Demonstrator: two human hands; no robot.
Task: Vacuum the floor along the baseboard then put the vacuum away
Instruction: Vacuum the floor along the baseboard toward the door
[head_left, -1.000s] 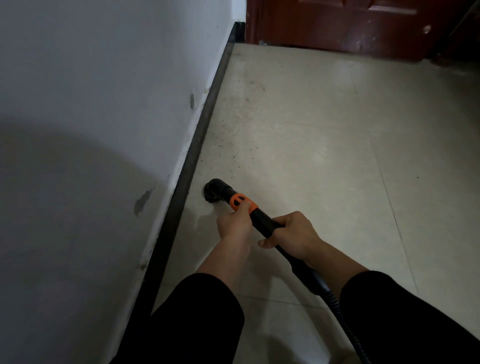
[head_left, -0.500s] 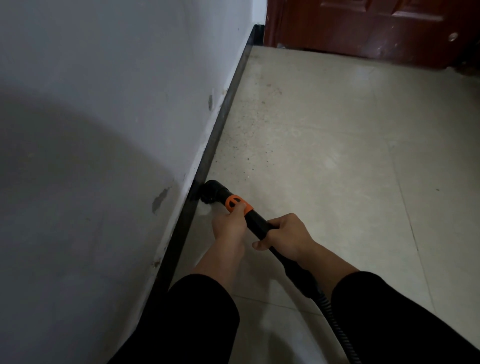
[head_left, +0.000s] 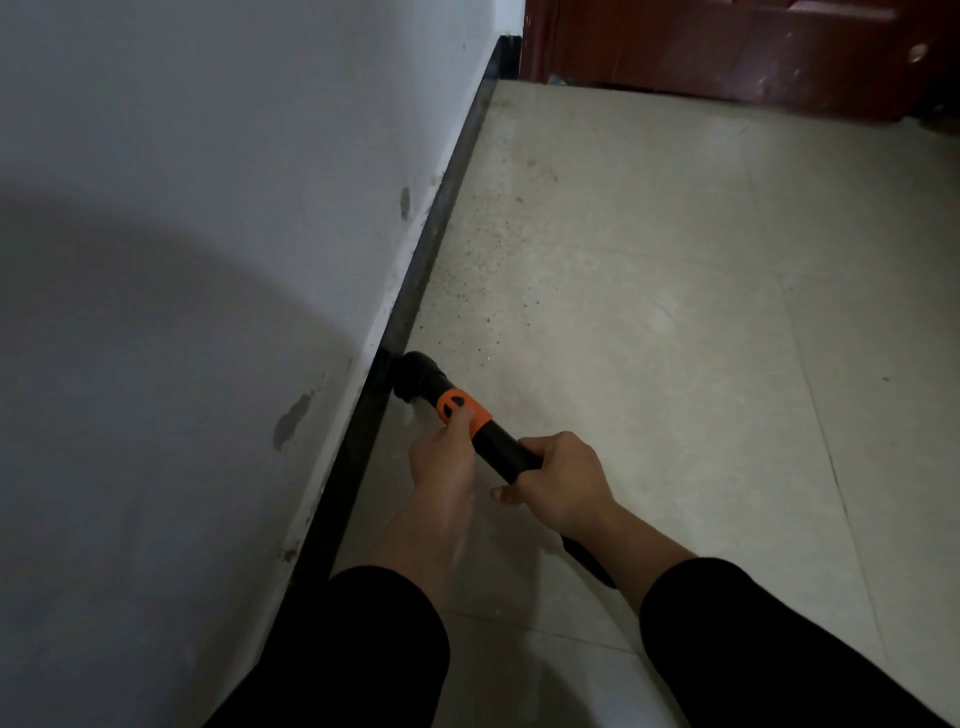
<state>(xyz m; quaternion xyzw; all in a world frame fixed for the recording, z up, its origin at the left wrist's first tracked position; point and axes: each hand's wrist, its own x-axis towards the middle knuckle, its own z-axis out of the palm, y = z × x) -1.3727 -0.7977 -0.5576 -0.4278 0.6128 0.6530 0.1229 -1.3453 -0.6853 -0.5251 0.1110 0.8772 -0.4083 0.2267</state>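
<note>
A black vacuum wand (head_left: 506, 451) with an orange collar (head_left: 462, 409) slants across the floor. Its round black nozzle (head_left: 418, 378) touches the black baseboard (head_left: 426, 270) at floor level. My left hand (head_left: 444, 454) grips the wand just behind the orange collar, thumb on the orange part. Further back on the tube, my right hand (head_left: 563, 480) holds it with fingers curled round. Dark specks of dirt (head_left: 483, 275) lie on the beige tiled floor (head_left: 675, 312) beside the baseboard, farther along the wall. The rest of the vacuum is out of view.
A white wall (head_left: 208, 208) with a few scuff marks fills the left side. A dark red wooden door (head_left: 727, 47) closes the far end of the floor. Black sleeves cover both forearms at the bottom.
The nozzle has moved left from the open floor until it touches the baseboard. Both hands have kept their grip on the wand, and the view has shifted left.
</note>
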